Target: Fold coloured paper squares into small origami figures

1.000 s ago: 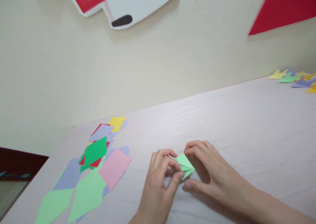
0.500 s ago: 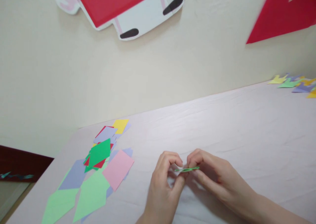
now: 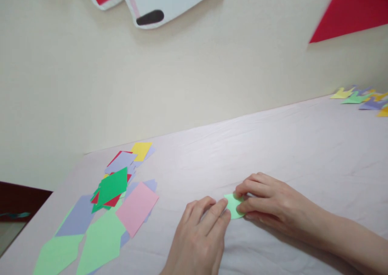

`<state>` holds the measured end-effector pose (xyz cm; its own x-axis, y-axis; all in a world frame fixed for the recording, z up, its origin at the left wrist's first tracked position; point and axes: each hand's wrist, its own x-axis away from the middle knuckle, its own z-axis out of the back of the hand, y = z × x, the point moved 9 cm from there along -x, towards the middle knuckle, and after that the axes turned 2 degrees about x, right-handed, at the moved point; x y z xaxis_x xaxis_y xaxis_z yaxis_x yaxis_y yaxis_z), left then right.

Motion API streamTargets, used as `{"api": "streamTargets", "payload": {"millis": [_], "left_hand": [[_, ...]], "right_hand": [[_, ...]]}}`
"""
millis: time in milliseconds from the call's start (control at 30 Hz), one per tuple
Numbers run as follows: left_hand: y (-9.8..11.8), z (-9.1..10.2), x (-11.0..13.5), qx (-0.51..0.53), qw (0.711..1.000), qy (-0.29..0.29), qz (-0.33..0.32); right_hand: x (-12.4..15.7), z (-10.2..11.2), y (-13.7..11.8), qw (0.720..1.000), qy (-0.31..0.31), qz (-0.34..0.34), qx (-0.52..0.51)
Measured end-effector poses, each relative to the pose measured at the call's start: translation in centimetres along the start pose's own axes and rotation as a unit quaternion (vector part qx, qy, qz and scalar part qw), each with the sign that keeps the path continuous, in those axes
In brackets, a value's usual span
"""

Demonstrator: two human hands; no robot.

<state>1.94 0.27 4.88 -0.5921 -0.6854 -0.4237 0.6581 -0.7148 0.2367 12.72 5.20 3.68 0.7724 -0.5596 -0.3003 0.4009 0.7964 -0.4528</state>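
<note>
A small folded piece of light green paper [image 3: 233, 207] lies on the cloth-covered table, between my two hands. From the left, my left hand [image 3: 201, 228] has its index finger and thumb together at the paper's left edge. My right hand [image 3: 268, 198] holds the opposite side, with fingertips on the top and right edge. Parts of the paper are hidden under the fingers, so its full folded shape cannot be made out.
To the left, loose paper sheets overlap, among them a pink sheet [image 3: 138, 208], a dark green sheet [image 3: 114, 186] and a yellow sheet [image 3: 142, 151]. Several folded paper shapes [image 3: 356, 98] stand at the far right by the wall [image 3: 194, 77]. Cut-out decorations hang above.
The paper was held up edge-on between my fingertips; now it is flat on the table with its face showing. My right hand has turned palm down, and the view has shifted slightly.
</note>
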Motion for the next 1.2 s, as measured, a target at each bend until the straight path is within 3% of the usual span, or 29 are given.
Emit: {"api": "streamTargets", "payload": {"millis": [167, 467, 1200], "left_hand": [[0.5, -0.2, 0.5, -0.064, 0.997, -0.005, -0.048], [0.8, -0.2, 0.2, -0.059, 0.998, 0.005, -0.038], [1.6, -0.6, 0.1, -0.091, 0.994, 0.002, -0.055]], "right_hand": [[0.0, 0.4, 0.5, 0.998, -0.002, -0.024, -0.051], [-0.7, 0.1, 1.2, 0.987, 0.035, -0.127, -0.087], [-1.0, -0.2, 1.4, 0.985, 0.056, -0.143, -0.085]]}}
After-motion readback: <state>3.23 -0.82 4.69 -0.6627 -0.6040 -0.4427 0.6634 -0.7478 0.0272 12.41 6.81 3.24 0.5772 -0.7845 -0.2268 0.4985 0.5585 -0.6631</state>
